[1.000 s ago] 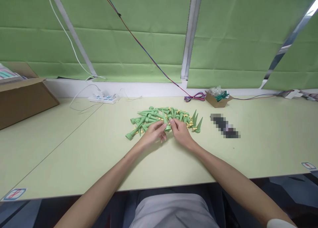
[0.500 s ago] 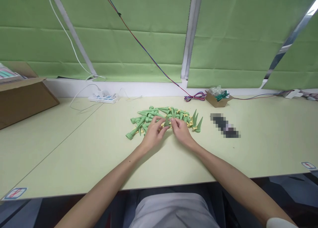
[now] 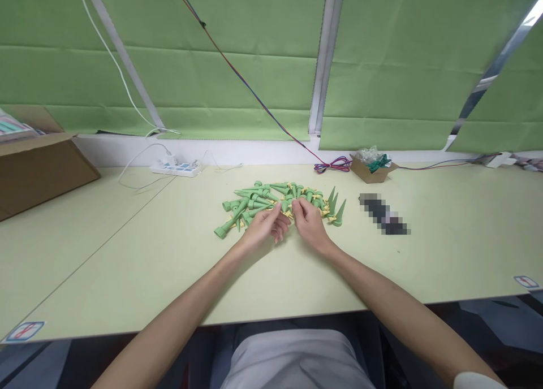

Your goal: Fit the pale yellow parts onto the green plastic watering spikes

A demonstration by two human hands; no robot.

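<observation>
Green plastic spikes (image 3: pixel 240 214) with small yellow parts (image 3: pixel 326 211) lie in a loose pile at the middle of the table. At the pile's near edge is my left hand (image 3: pixel 270 224), turned palm inward, with its fingers curled; what it holds, if anything, is hidden. Close to its right, my right hand (image 3: pixel 306 218) has thumb and fingers pinched together over the pile, and whatever is between them is too small to make out. A few upright green spikes (image 3: pixel 340 212) stand just right of my right hand.
A cardboard box (image 3: pixel 42 171) sits at the far left of the table (image 3: pixel 169 276). Along the back are a power strip (image 3: pixel 177 167), coiled cables (image 3: pixel 335 165) and a small box (image 3: pixel 370 173) with plastic and green items. A pixelated dark object (image 3: pixel 384 215) lies at right.
The green spike that was between my left fingers is no longer visible there. My left hand has rolled, its fingers now lower and curled inward. My right hand has barely moved.
</observation>
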